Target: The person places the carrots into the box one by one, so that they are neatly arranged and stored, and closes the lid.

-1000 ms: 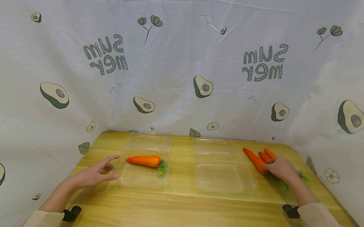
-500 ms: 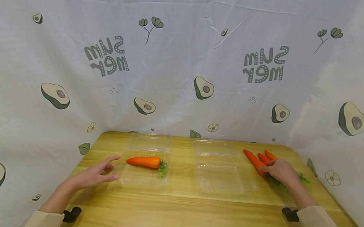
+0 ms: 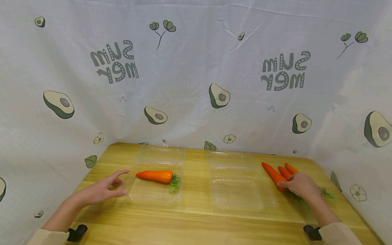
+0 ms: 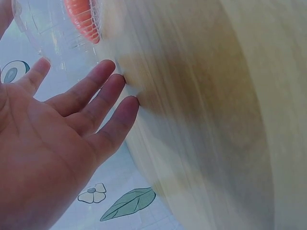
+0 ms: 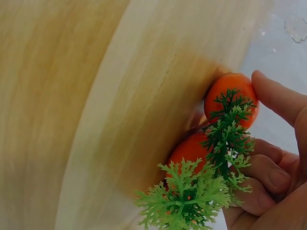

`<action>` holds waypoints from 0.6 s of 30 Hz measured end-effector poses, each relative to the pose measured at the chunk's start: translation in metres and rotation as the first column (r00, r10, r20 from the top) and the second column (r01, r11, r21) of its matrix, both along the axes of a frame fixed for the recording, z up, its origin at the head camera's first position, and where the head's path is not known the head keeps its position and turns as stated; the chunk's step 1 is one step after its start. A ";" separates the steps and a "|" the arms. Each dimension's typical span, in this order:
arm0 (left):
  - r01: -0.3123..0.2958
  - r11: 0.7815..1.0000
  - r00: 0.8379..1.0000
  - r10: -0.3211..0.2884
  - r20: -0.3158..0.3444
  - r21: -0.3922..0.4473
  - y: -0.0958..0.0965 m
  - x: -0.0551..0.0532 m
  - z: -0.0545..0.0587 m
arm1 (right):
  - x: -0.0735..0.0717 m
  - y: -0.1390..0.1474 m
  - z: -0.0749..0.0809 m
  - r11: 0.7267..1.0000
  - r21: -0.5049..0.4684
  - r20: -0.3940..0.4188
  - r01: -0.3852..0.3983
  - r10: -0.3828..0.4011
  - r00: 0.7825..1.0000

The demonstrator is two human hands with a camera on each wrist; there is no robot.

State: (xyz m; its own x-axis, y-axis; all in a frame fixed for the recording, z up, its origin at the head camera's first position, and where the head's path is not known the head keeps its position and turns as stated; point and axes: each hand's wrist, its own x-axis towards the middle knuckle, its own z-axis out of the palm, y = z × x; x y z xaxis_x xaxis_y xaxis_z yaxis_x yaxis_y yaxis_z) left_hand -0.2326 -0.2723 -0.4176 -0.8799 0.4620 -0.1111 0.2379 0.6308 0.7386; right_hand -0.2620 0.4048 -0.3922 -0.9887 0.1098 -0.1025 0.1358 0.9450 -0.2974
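Note:
At the table's right side my right hand (image 3: 302, 186) grips the leftmost orange carrot (image 3: 272, 174) of a small group. In the right wrist view its thumb presses the carrot's top (image 5: 231, 93) and the other fingers curl beside it. Two more carrots (image 3: 284, 172) lie just right of it; green leaves (image 5: 187, 196) hang partly over them. My left hand (image 3: 101, 189) is spread at the left edge of a clear plastic box (image 3: 143, 196), fingertips low against the table in the left wrist view. Inside that box rests another carrot (image 3: 154, 175), leaves to the right.
A second clear plastic box (image 3: 237, 195), lid folded back, stands between the first box and the carrot group. A wooden table (image 3: 175, 231) carries everything. A white curtain (image 3: 183, 64) with avocado prints hangs behind and along both sides.
My right thumb has shifted slightly on the leftmost carrot. The left hand, the boxes and the carrots hold their places.

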 end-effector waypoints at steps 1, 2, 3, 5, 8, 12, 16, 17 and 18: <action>-0.001 1.000 1.000 0.001 0.001 0.000 0.000 0.000 0.000 | 0.000 0.000 0.000 1.000 0.001 0.002 -0.001 0.001 1.000; -0.001 1.000 1.000 0.001 -0.001 -0.001 0.000 0.000 0.000 | 0.000 -0.001 0.000 1.000 0.003 0.004 -0.002 0.002 1.000; -0.001 1.000 1.000 0.001 -0.001 -0.001 0.000 0.001 0.001 | 0.000 -0.001 0.000 1.000 0.006 0.006 -0.003 0.003 1.000; -0.001 1.000 1.000 0.001 -0.004 -0.001 0.001 0.001 0.001 | 0.000 -0.001 0.000 1.000 0.015 0.007 -0.006 0.006 1.000; -0.003 1.000 1.000 0.003 -0.009 0.001 0.001 0.001 0.002 | 0.000 -0.002 0.000 1.000 0.025 0.007 -0.007 0.007 1.000; -0.006 1.000 1.000 0.006 -0.012 -0.001 0.001 0.001 0.002 | 0.001 -0.003 0.000 1.000 0.025 0.005 -0.003 0.003 1.000; -0.006 1.000 1.000 0.006 -0.015 -0.002 0.001 0.001 0.001 | 0.002 -0.003 -0.001 1.000 0.018 -0.002 0.000 0.000 1.000; -0.005 1.000 1.000 0.005 -0.015 -0.001 0.001 0.001 0.001 | 0.002 -0.003 -0.002 1.000 0.019 -0.004 0.001 -0.001 1.000; -0.005 1.000 1.000 0.005 -0.016 -0.001 0.001 0.001 0.001 | 0.002 -0.003 -0.002 1.000 0.019 -0.006 0.001 -0.001 1.000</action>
